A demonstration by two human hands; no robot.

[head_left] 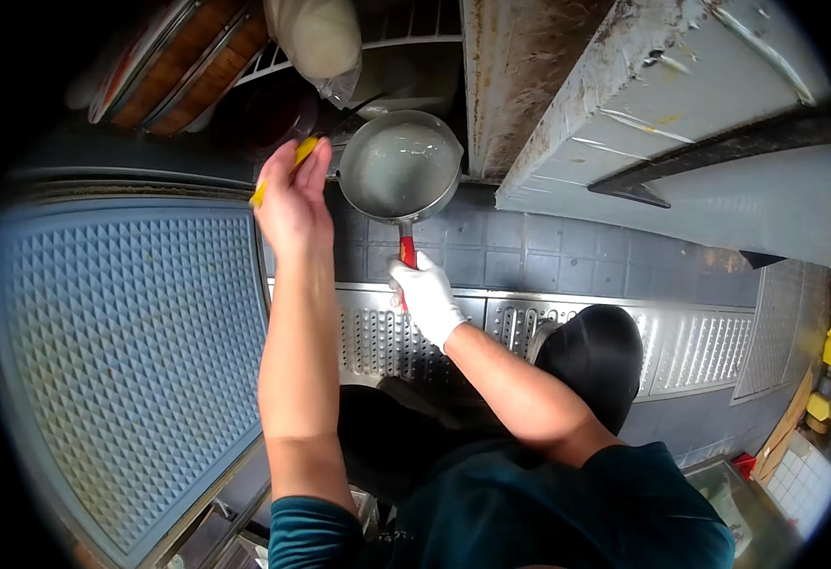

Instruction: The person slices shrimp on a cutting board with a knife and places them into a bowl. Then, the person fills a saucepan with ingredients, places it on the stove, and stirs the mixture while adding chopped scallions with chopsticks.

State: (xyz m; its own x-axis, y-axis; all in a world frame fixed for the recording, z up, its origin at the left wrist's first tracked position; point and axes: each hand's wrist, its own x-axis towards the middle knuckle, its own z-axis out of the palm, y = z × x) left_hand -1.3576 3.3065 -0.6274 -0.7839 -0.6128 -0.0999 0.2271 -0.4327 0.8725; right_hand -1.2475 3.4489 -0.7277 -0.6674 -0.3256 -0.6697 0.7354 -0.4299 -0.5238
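A metal saucepan point(387, 194) with a red handle holds a cloudy, pale liquid. My right hand point(425, 294), in a white glove, grips that handle, with the pan held out level in front of me. My bare left hand point(294, 204) is closed around a yellow handle point(305, 152), left of the pan. A thin dark shaft seems to run from this handle toward the tub behind the pan; its far end is hidden, so I cannot tell the kind of utensil. A bag of something pale point(317, 36) sits beyond my left hand.
An open cabinet with a white wire shelf point(406, 41) is ahead. A worn white door panel point(666, 104) stands on the right. To the left is a blue textured panel point(131, 351). Metal drain grates point(700, 356) cross the tiled floor point(567, 242) by my legs.
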